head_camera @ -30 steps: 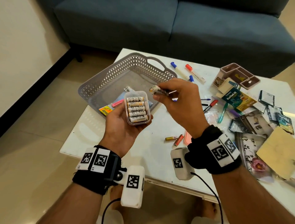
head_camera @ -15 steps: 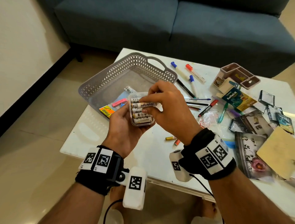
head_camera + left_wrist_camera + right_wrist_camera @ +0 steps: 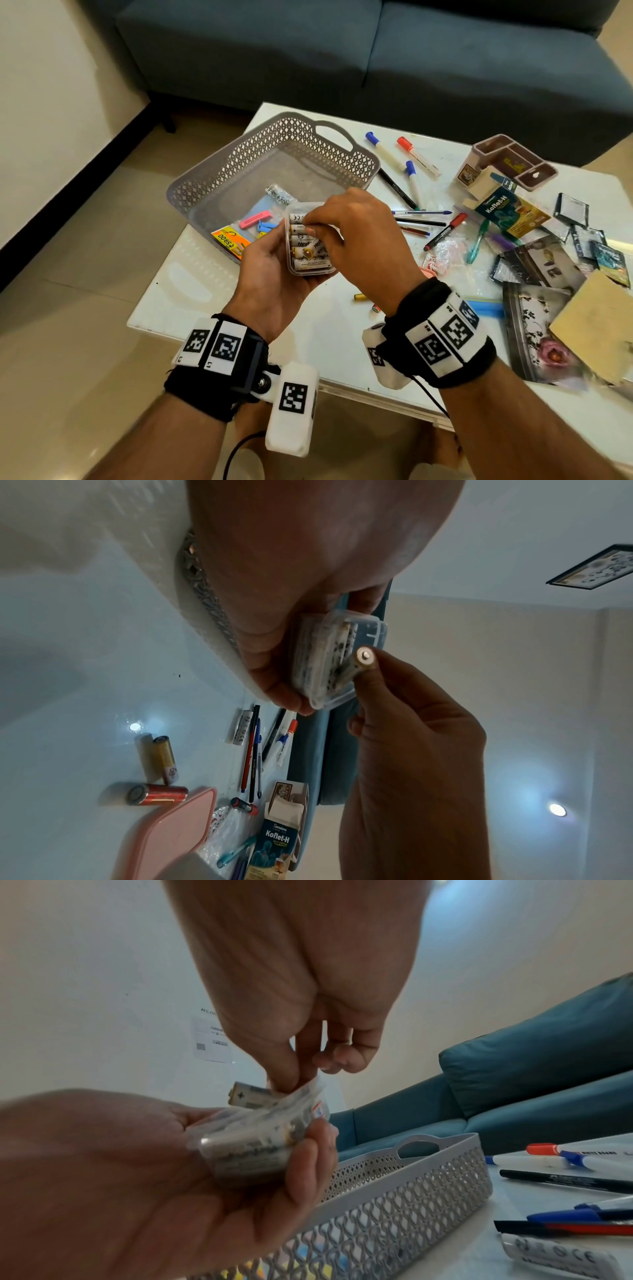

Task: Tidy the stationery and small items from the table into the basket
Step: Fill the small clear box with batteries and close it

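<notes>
Batteries first: a clear case [image 3: 310, 251] of them sits cupped in the left hand [image 3: 274, 270], fingers curled round its sides, held above the table's [image 3: 335, 329] near half, just short of the basket [image 3: 274, 161]. Right hand [image 3: 356, 240] pinches one battery [image 3: 352, 669] between thumb and fingertips, its end tilted into the case top, not yet flat.

Judgement on the step: seat this cell square in a free slot, parallel to the rows beneath. Keep the case level in the palm so the stacked cells don't roll out. Press with a fingertip, not the whole hand. Whether a slot is free I cannot tell; the fingers cover it.

Beyond the hands, towards the basket's right: two loose batteries [image 3: 366, 301] on the table, likely next. Inside the basket: pink clip, packets. Farther right of it: markers [image 3: 404, 157], pens, an organiser [image 3: 513, 161]. All yet to go in.
</notes>
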